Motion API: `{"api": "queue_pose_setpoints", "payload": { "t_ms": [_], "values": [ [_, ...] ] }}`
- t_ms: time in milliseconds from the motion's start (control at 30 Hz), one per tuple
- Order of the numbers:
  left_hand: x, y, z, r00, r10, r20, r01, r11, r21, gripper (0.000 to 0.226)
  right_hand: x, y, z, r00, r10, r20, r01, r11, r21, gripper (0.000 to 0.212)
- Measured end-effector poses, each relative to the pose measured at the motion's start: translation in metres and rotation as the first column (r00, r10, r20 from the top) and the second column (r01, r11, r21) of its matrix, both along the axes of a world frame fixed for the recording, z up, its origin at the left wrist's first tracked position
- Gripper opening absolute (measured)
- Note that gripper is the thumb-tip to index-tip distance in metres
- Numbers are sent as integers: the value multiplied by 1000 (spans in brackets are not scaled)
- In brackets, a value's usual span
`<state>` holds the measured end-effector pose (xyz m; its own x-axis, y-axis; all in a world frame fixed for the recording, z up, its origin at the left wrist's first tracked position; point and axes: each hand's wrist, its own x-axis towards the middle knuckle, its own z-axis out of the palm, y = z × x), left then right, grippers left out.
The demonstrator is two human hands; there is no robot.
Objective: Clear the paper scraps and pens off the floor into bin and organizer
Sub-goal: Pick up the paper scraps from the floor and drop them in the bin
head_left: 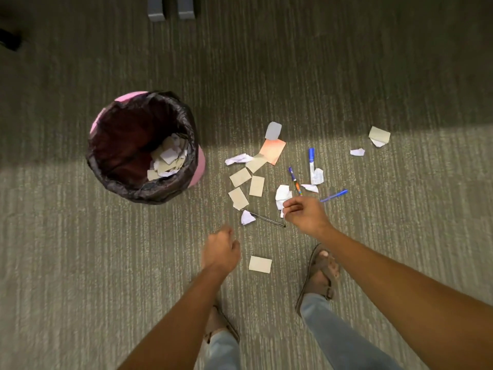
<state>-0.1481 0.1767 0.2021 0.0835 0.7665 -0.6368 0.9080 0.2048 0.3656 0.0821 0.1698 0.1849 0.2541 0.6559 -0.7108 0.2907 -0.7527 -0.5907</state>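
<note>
A pink bin (199, 166) lined with a black bag stands left of centre, holding several paper scraps. Right of it, paper scraps litter the carpet: beige cards (240, 177), an orange note (273, 150), a crumpled white scrap (282, 194). Among them lie a blue marker (311, 162), a patterned pen (294, 180), a blue pen (334, 195) and a thin black pen (266, 218). My right hand (306, 213) hovers over the pile with fingers curled; I cannot tell if it holds anything. My left hand (221, 249) is loosely closed, empty, beside a lone beige card (260, 264).
Two more scraps (378, 136) lie at the far right. My sandalled feet (320, 273) stand just below the pile. Grey furniture legs (170, 8) show at the top edge. No organizer is in view.
</note>
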Motion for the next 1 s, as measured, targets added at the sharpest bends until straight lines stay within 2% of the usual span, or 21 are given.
{"api": "queue_pose_setpoints", "payload": {
  "t_ms": [133,267,367,433,500,567,667,767,833,900,1000],
  "values": [
    [-22,-10,-62,1000,10,-3,-10,1000,20,18,-29,-41,-65,997,62,36,-62,998,11,24],
    [-43,-33,-129,1000,6,-11,-6,999,41,25,-66,-82,-150,997,55,50,-56,998,18,22],
    [-61,-51,-183,997,-71,-32,73,995,69,39,-88,-112,-206,979,97,179,-102,995,20,26],
    [-71,-67,-211,991,-113,-77,118,991,69,53,-101,-131,-228,927,232,295,-244,970,4,43],
    [-80,-87,-231,987,-105,-122,112,992,55,65,-111,-148,-242,816,400,418,-419,906,-50,62],
    [-86,-104,-244,985,-95,-143,106,991,76,67,-118,-161,-251,724,470,505,-515,855,-57,68],
    [-88,-116,-259,977,-125,-172,147,982,122,64,-121,-167,-258,695,488,528,-578,816,5,54],
    [-82,-122,-259,978,-133,-159,149,984,94,50,-121,-168,-256,650,537,539,-652,757,32,35],
    [-78,-122,-255,990,-104,-99,113,989,91,36,-122,-169,-252,656,547,520,-657,753,37,27],
    [-77,-120,-248,999,-43,-7,43,997,57,26,-124,-170,-245,702,541,463,-625,780,37,26],
    [-70,-112,-227,979,145,145,-138,989,-62,27,-123,-166,-227,813,438,383,-494,868,57,27]
  ]
}}
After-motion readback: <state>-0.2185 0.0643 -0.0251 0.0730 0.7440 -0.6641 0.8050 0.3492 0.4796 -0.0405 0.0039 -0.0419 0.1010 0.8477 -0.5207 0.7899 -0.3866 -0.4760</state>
